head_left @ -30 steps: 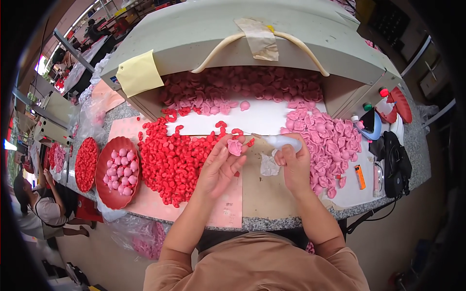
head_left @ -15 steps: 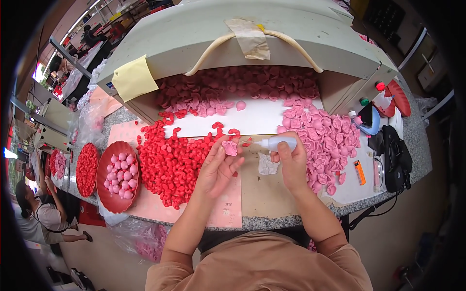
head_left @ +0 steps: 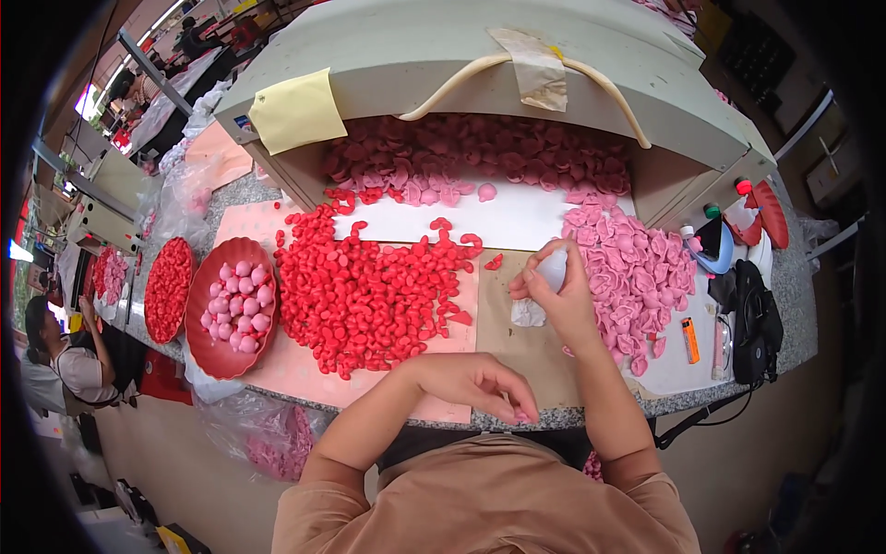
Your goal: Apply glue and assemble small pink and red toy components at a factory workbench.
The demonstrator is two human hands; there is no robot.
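My right hand (head_left: 565,300) is wrapped round a small translucent squeeze bottle (head_left: 553,268), above brown paper (head_left: 494,314). The bottle's thin nozzle does not show clearly. Close to my body at the table's front edge, my left hand (head_left: 475,380) is bent downward with its fingers curled together. A sliver of a pink piece (head_left: 524,417) peeks out at those fingertips; most of it is hidden. Left of my right hand spreads a heap of glossy red curved pieces (head_left: 360,295). Just right of it lies a pile of pink shell-shaped pieces (head_left: 632,277).
Crumpled white paper (head_left: 528,314) lies under my right hand. At the left stand a red dish of pink balls (head_left: 205,337) and a dish of red pieces (head_left: 168,286). A grey hood (head_left: 443,83) rises behind. An orange box (head_left: 690,340) and black bag (head_left: 757,319) lie right. Another person (head_left: 78,351) sits far left.
My left hand has dropped from the middle toward my body, away from the bottle's nozzle. My right hand has tilted the bottle more upright. The view has shifted slightly.
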